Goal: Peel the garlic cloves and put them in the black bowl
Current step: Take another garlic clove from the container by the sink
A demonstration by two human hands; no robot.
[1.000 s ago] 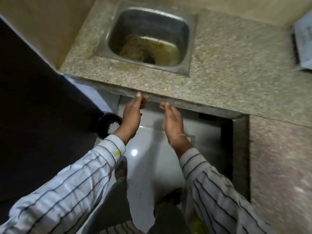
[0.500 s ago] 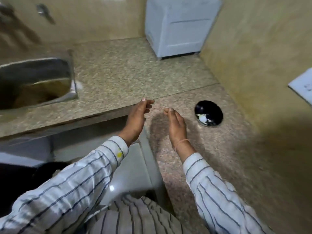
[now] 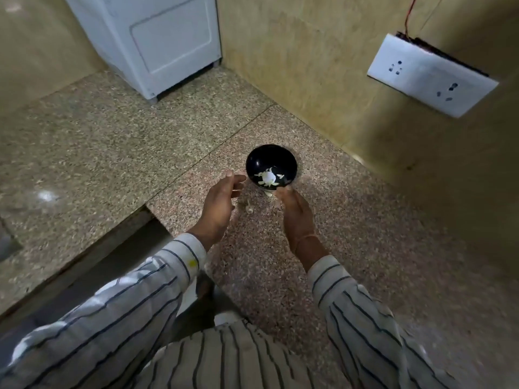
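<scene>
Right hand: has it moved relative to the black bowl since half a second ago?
Yes. The right hand has closed in on the black bowl: earlier bare counter lay between them, now its fingertips reach the bowl's near rim.

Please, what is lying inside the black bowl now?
Inside the black bowl lie pale garlic pieces: one roundish lump and thin flakes around it. Blur hides whether it is peeled. The right hand covers a little of the near rim.
</scene>
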